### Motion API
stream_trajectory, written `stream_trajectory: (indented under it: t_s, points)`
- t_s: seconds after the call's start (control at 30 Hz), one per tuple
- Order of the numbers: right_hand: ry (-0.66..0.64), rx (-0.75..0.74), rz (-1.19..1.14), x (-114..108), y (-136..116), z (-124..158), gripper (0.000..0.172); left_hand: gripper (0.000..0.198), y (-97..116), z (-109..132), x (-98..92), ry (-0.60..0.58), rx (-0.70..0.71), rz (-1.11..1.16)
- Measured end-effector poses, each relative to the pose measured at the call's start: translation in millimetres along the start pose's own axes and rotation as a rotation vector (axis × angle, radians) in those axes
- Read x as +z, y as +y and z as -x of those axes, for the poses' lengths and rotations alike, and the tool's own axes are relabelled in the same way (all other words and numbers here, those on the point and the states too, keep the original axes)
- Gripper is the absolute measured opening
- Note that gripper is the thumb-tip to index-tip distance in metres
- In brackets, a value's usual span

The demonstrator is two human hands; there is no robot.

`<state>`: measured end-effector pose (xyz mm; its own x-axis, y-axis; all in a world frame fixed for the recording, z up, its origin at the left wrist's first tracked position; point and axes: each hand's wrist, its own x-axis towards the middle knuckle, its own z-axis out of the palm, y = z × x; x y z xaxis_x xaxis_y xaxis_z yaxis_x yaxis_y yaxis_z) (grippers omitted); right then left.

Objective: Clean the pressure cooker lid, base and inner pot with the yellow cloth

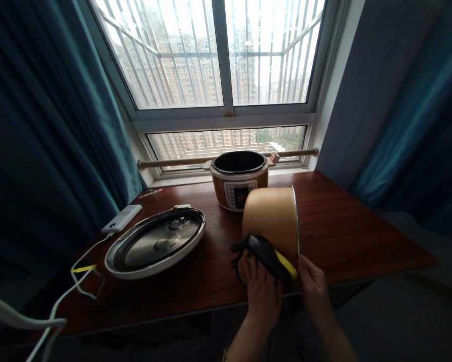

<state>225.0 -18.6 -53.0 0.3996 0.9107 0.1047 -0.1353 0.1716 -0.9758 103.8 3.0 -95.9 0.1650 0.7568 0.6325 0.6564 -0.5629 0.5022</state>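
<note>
A gold-coloured inner pot (pixel 271 213) lies tipped on its side near the table's front edge, its metal rim facing right. My right hand (pixel 316 284) pinches that rim at its lower end, thumb and fingers closed on it. Against the pot's outer wall, my left hand (pixel 262 286) presses a black and yellow cloth (pixel 263 252), slightly blurred, with its fingers bent over it. Behind the pot stands the electric cooker body (pixel 221 188), open at the top with a dark interior. The pot's inside is turned out of sight.
A detached cooker lid (pixel 161 244) lies with its metal underside up on the left of the wooden table (pixel 346 231). Beyond it is a white power bank (pixel 122 219) with a white cable (pixel 62 301) running off the left front. A window and rail are behind; curtains hang at both sides.
</note>
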Motion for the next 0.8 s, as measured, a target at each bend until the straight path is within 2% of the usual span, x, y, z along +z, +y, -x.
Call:
stream_trajectory:
  t_s: [0.07,0.17,0.23,0.37,0.43,0.5,0.63,0.73,0.8]
  points:
    - [-0.014,0.026,-0.060,8.5,-2.0,8.4,0.030,0.039,7.8,1.9,0.3,-0.010,0.135,-0.101]
    - [0.033,0.067,-0.101,16.3,-6.8,16.9,0.029,0.037,5.4,0.5,-2.6,0.006,0.128,-0.114]
    - [0.084,0.074,-0.096,18.0,-10.7,16.5,0.031,0.036,-5.1,-4.1,-6.3,0.040,-0.025,-0.048]
    - [0.075,0.079,-0.113,17.2,-16.8,2.6,0.037,0.045,-24.9,-19.8,-15.9,0.066,-0.545,0.339]
    - [0.013,0.095,-0.140,15.8,-17.7,-5.6,0.039,0.049,-27.7,-26.9,-20.7,0.005,-0.697,0.537]
    - [-0.025,0.106,-0.179,13.0,-15.2,-10.7,0.040,0.053,-26.7,-31.0,-24.7,-0.048,-0.772,0.659]
    - [-0.022,0.107,-0.141,1.8,2.9,-8.9,0.044,0.055,-23.1,-31.0,-28.9,-0.083,-0.809,0.739]
    - [-0.033,0.099,-0.047,-7.5,19.5,-3.7,0.038,0.053,-24.2,-24.7,-25.7,-0.070,-0.732,0.675]
    - [-0.025,0.091,-0.049,-10.4,24.6,-1.8,0.034,0.050,-25.4,-16.9,-19.4,-0.045,-0.647,0.553]
